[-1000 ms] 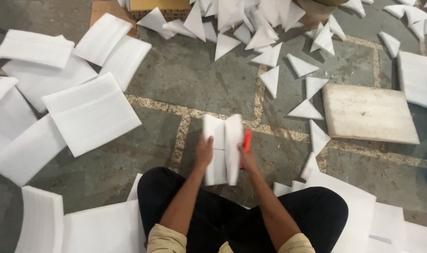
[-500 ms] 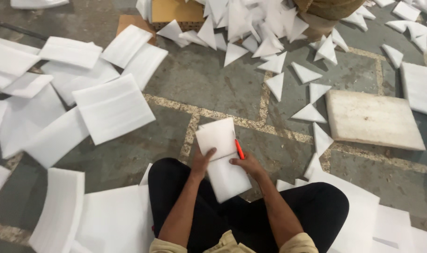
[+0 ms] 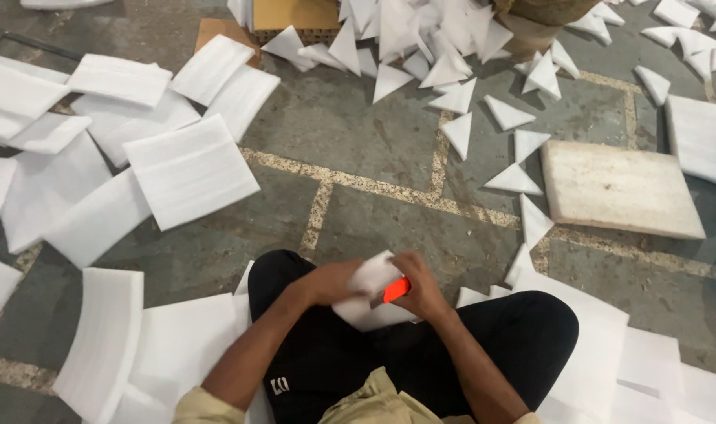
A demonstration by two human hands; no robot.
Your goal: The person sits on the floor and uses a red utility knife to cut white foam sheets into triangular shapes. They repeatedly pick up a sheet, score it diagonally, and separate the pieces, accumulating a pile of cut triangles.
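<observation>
Head view: foam sheet (image 3: 367, 292) held over the lap between both hands.
Left hand (image 3: 333, 283) grips its 9 o'clock edge; right hand (image 3: 421, 286), at 3 o'clock, has its fingers (image 3: 409, 265) clenched on an orange cutter (image 3: 396, 290) touching the sheet.

I see foam sheets (image 3: 189, 169) lying on the floor (image 3: 350, 141) to my left, triangular offcuts (image 3: 452, 94) ahead, a flat board (image 3: 617, 188) to my right, more sheets (image 3: 601, 345) beside my right knee.

Grey stone floor (image 3: 358, 133) with pale speckled seams, a worn wooden board (image 3: 617, 188) lying flat.
</observation>
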